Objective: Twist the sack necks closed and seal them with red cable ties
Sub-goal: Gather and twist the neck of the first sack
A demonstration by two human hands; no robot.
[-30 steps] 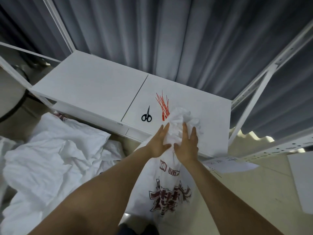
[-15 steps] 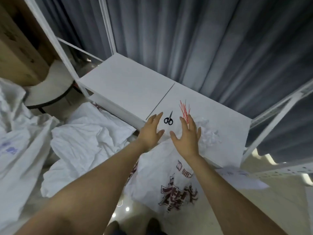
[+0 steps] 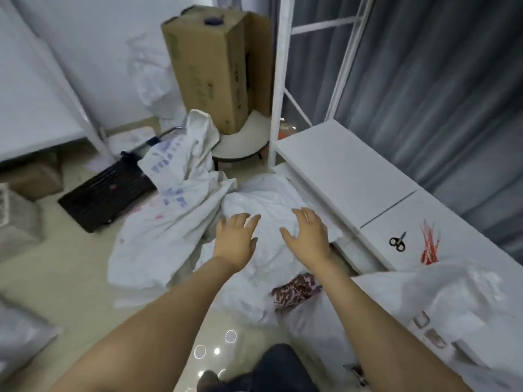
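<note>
Both hands, left (image 3: 236, 239) and right (image 3: 308, 236), reach palms-down over the white sack (image 3: 268, 205).

My left hand (image 3: 236, 239) and right hand (image 3: 308, 236) hovered side by side, fingers spread, over a crumpled sack (image 3: 271, 205) lying on the floor (image 3: 56, 273) just left of the low shelf (image 3: 348, 168). On that shelf to my right lay the scissors (image 3: 397, 242), with the cable ties (image 3: 430, 246) just right of them, and another sack (image 3: 441, 295) draped over its near end. Left of the crumpled one lay a printed sack (image 3: 175, 210), a keyboard (image 3: 104, 190) further left, and a cardboard box (image 3: 218, 66) stood on a stool (image 3: 243, 142) behind them.
</note>
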